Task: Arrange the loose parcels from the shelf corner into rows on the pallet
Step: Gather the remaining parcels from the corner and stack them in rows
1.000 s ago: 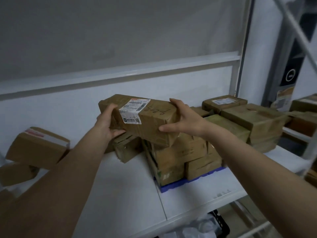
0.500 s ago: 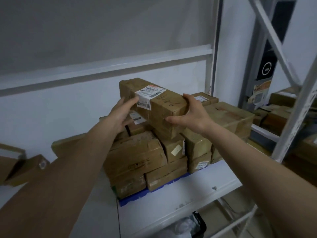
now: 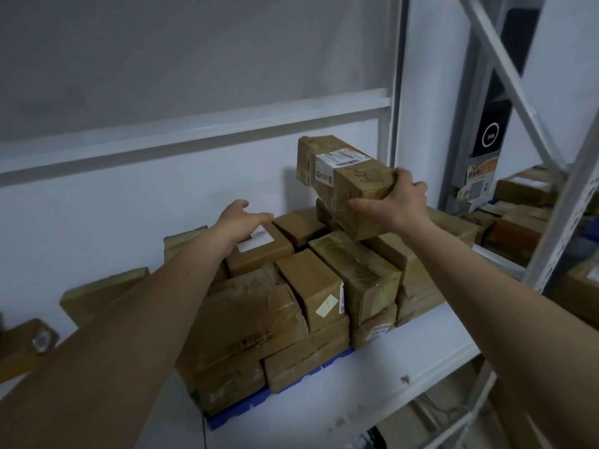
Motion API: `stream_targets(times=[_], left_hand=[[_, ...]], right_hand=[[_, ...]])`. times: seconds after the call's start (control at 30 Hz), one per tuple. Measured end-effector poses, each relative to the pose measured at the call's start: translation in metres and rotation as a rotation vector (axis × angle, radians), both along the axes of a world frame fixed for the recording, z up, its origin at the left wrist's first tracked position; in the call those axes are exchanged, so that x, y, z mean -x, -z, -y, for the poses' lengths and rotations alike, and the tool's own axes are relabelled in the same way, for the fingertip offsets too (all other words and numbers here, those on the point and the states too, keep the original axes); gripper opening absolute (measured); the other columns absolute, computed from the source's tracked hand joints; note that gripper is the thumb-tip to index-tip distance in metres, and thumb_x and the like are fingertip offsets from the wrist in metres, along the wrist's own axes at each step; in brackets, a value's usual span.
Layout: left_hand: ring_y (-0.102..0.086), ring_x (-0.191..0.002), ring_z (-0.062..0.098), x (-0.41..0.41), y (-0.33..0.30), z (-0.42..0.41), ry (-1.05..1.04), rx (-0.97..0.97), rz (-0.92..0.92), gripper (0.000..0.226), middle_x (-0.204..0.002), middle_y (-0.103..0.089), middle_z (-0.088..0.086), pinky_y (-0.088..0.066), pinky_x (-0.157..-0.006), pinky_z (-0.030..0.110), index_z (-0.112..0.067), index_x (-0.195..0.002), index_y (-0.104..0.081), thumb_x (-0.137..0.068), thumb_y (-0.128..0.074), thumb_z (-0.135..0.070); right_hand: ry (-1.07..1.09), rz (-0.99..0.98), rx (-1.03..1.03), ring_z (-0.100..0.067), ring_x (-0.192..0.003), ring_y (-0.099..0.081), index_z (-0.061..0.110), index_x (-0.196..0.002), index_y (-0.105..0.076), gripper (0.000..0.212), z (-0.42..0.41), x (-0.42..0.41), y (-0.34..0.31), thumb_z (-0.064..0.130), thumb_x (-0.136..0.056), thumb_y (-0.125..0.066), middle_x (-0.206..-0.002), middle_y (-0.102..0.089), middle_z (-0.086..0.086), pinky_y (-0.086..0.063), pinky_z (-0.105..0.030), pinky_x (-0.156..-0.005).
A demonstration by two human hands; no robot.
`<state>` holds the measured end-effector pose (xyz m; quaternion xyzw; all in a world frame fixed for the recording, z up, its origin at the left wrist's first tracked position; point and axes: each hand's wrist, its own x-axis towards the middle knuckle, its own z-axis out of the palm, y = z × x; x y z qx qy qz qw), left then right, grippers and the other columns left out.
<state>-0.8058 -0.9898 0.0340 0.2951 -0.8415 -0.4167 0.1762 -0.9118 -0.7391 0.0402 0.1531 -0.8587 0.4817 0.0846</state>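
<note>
Head view, from nearest to farthest: two bare forearms reach up over the white shelf [image 3: 372,413], whose front edge runs along the bottom right. On it sits a blue pallet [image 3: 259,404], showing only as a strip under the stacked brown parcels [image 3: 311,286]. That stack already stands at least two layers high, with about seven parcel tops countable in the upper layer and four faces along the front of the lower one; more may be hidden behind. Judging by this, much of the arranging looks done. Off to the left, three loose parcels [image 3: 97,293] lie at angles against the wall, apart from the pallet, and seem to be what is left to move; a fourth may sit behind the left arm, but I cannot tell. Farther back, the left hand [image 3: 241,220] hovers with fingers straight and spread, holding nothing, just above a parcel bearing a white label. The right hand [image 3: 393,205] grips the near end of a long parcel with a shipping label [image 3: 343,176], fingers on top and thumb beneath, holding it tilted above the rear right of the stack, not yet set down. Beyond the upright, a neighbouring rack holds several more boxes.
</note>
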Motion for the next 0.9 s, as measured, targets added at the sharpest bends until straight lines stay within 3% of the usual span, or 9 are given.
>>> stream_targets(times=[0.17,0.3,0.4,0.6,0.77,0.9], left_hand=[[-0.041,-0.131,0.025,0.015,0.009,0.015,0.041,-0.006,0.030,0.077,-0.152,-0.033,0.005,-0.037,-0.084,0.029,-0.014,-0.148,-0.031,-0.086,-0.067,-0.042],[-0.043,-0.128,0.026,0.024,0.020,0.021,0.055,-0.041,0.057,0.071,-0.150,-0.035,0.005,-0.042,-0.098,0.035,-0.014,-0.142,-0.039,-0.084,-0.068,-0.043],[-0.047,-0.119,0.025,0.028,0.025,0.021,0.052,-0.039,0.083,0.057,-0.144,-0.042,0.005,-0.042,-0.088,0.034,-0.016,-0.131,-0.049,-0.085,-0.068,-0.043],[-0.040,-0.133,0.028,0.042,0.015,0.018,-0.003,-0.058,0.046,0.088,-0.154,-0.030,0.007,-0.041,-0.083,0.032,-0.014,-0.150,-0.025,-0.081,-0.073,-0.041],[-0.024,-0.142,0.031,0.059,0.012,0.010,-0.129,-0.100,-0.018,0.121,-0.160,-0.013,0.009,-0.037,-0.107,0.046,-0.021,-0.153,-0.002,-0.067,-0.086,-0.038],[-0.025,-0.142,0.030,0.080,0.013,-0.002,-0.132,-0.214,-0.135,0.130,-0.159,-0.015,0.010,-0.036,-0.109,0.046,-0.025,-0.153,0.003,-0.062,-0.089,-0.028]], right_hand=[[0.002,0.036,-0.041,-0.033,-0.123,-0.038,0.021,-0.141,-0.026,0.099,0.018,0.017,0.008,0.049,-0.063,-0.080,-0.132,-0.033,-0.012,-0.044,-0.051,-0.100],[-0.001,0.044,-0.041,-0.033,-0.124,-0.037,0.022,-0.141,-0.027,0.097,0.025,0.030,0.012,0.044,-0.064,-0.081,-0.132,-0.031,-0.011,-0.045,-0.052,-0.099],[-0.046,0.050,-0.037,-0.034,-0.126,-0.033,0.024,-0.143,-0.025,0.097,0.028,0.041,0.011,0.039,-0.066,-0.080,-0.135,-0.029,-0.011,-0.043,-0.053,-0.101],[-0.243,0.073,-0.014,-0.034,-0.125,-0.033,0.026,-0.145,-0.023,0.095,0.020,0.074,0.001,0.028,-0.069,-0.080,-0.138,-0.025,-0.011,-0.041,-0.051,-0.104],[-0.476,0.196,0.079,-0.032,-0.123,-0.038,0.024,-0.147,-0.023,0.090,-0.004,0.112,-0.011,0.008,-0.074,-0.073,-0.139,-0.028,-0.009,-0.045,-0.045,-0.101],[-0.623,0.307,0.126,-0.029,-0.111,-0.049,0.029,-0.148,-0.020,0.093,-0.018,0.143,-0.017,-0.004,-0.072,-0.064,-0.134,-0.036,-0.010,-0.051,-0.034,-0.086]])
